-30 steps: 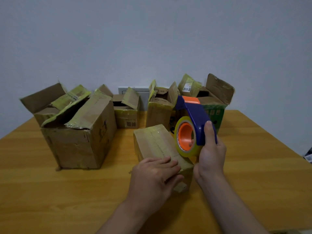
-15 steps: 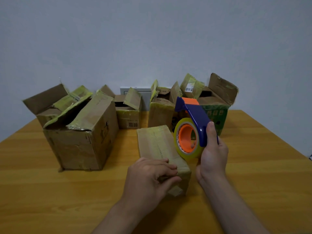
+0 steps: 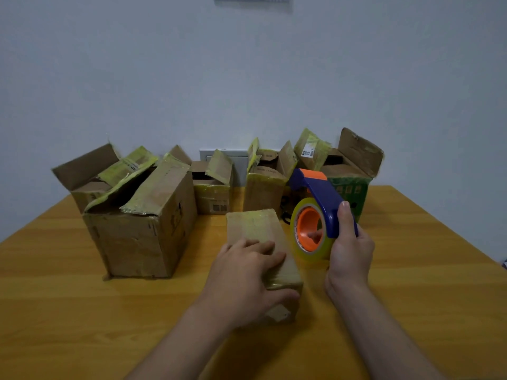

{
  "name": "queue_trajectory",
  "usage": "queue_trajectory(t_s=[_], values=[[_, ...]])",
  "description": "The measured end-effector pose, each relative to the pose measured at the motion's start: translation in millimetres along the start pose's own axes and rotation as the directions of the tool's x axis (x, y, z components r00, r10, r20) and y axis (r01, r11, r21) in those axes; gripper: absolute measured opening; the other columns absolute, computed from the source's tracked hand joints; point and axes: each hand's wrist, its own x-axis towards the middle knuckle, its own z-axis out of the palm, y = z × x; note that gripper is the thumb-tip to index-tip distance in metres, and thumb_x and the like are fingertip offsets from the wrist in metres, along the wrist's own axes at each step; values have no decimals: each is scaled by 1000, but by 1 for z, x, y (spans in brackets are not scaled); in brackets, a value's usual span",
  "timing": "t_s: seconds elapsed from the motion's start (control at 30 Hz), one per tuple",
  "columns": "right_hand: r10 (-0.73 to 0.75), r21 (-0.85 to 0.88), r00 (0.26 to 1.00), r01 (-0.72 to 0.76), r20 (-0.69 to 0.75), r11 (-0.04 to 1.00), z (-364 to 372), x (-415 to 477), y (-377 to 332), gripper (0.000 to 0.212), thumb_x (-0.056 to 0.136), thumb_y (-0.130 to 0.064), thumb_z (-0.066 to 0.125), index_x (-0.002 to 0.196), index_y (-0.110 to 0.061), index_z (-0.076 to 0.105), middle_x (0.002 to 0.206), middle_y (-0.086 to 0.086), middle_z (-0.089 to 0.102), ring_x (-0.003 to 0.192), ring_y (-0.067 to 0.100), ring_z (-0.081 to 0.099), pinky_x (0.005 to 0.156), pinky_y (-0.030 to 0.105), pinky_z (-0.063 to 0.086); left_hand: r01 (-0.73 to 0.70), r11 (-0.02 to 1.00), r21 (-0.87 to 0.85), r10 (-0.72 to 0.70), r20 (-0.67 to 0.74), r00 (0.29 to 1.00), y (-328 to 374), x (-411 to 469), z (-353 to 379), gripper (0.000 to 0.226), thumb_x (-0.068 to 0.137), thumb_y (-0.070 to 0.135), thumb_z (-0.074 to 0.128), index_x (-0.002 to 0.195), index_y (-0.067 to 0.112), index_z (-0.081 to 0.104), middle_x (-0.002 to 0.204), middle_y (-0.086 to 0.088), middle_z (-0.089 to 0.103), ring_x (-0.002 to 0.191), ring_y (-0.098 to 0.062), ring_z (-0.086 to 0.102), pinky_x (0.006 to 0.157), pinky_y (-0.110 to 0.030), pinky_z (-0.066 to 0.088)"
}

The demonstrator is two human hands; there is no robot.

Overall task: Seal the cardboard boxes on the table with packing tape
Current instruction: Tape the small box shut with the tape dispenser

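Wooden table (image 3: 82, 311), open boxes (image 3: 142, 229) behind; left fingers (image 3: 258, 246) flat on small box (image 3: 255, 223), right fingers (image 3: 347, 223) gripping dispenser (image 3: 323, 196).

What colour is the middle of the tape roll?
The middle is orange, clearest in the head view.

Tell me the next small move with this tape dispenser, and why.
Probably tip the tape dispenser over onto the small cardboard box and start a strip. The left hand presses the box steady, while the right hand holds the dispenser upright beside it.
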Motion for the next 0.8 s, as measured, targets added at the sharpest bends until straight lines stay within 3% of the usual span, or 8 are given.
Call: queue_trajectory(t_s=[0.13, 0.27, 0.37, 0.43, 0.47, 0.6, 0.7, 0.8], values=[[-15, -3, 1000, 15, -14, 1000, -4, 1, -3, 46, 74, -74, 64, 83, -32, 82, 81, -1, 79, 73, 8, 73, 56, 16, 53, -68, 998, -14, 70, 126, 990, -17, -2, -27, 84, 76, 86, 60, 149, 50, 43, 159, 26, 38, 149, -6, 29, 119, -45, 26], [-36, -7, 999, 36, 9, 999, -5, -2, -5, 46, 76, -73, 64, 81, -31, 82, 78, -2, 79, 70, 6, 72, 56, 15, 53, -67, 982, -178, 111, 248, 962, -36, -10, -53, 77, 70, 80, 72, 140, 51, 55, 153, 35, 41, 147, 7, 26, 125, -47, 25], [-34, -14, 999, 35, 13, 999, -3, -4, -4, 45, 75, -72, 65, 80, -31, 82, 78, -1, 79, 69, 6, 73, 55, 14, 52, 53, 944, -324, 7, 181, 983, -32, -15, -56, 81, 55, 99, 57, 111, 45, 76, 135, 33, 60, 131, 10, 47, 115, -44, 44], [-36, -27, 999, 36, 15, 999, -3, -5, -3, 45, 75, -73, 66, 80, -31, 82, 78, 0, 79, 70, 8, 74, 55, 15, 53, 109, 948, -298, -88, 83, 993, -18, -14, -51, 76, 52, 102, 50, 91, 40, 72, 119, 28, 65, 116, 4, 56, 103, -42, 53], [-38, -36, 999, 38, 19, 999, -2, -6, -2, 45, 76, -74, 65, 80, -32, 82, 78, 0, 79, 71, 9, 74, 56, 15, 53, 129, 965, -230, -119, 54, 991, -11, -13, -46, 74, 53, 101, 48, 91, 40, 66, 118, 27, 62, 113, 1, 55, 103, -43, 52], [-47, -59, 998, 49, 36, 997, -4, -8, -1, 40, 82, -69, 64, 78, -33, 81, 77, -2, 79, 69, 8, 74, 56, 15, 54, 189, 981, 35, -192, 84, 978, -1, -12, -30, 74, 71, 85, 57, 134, 48, 43, 148, 14, 42, 136, -14, 36, 116, -45, 30], [-47, -62, 999, 49, 25, 997, -5, -7, -4, 38, 84, -66, 65, 77, -33, 82, 76, -1, 79, 67, 8, 74, 55, 14, 53, 100, 995, -9, -98, 134, 986, -9, -11, -38, 65, 77, 66, 65, 136, 46, 45, 142, 18, 50, 134, -12, 41, 115, -44, 32], [-54, -74, 999, 55, 6, 996, -8, -5, -8, 39, 82, -67, 66, 75, -33, 82, 73, -1, 78, 65, 8, 72, 54, 16, 53, 88, 988, -126, -49, 283, 958, -22, -11, -53, 63, 78, 47, 74, 136, 48, 49, 143, 20, 47, 129, -12, 45, 109, -40, 45]])
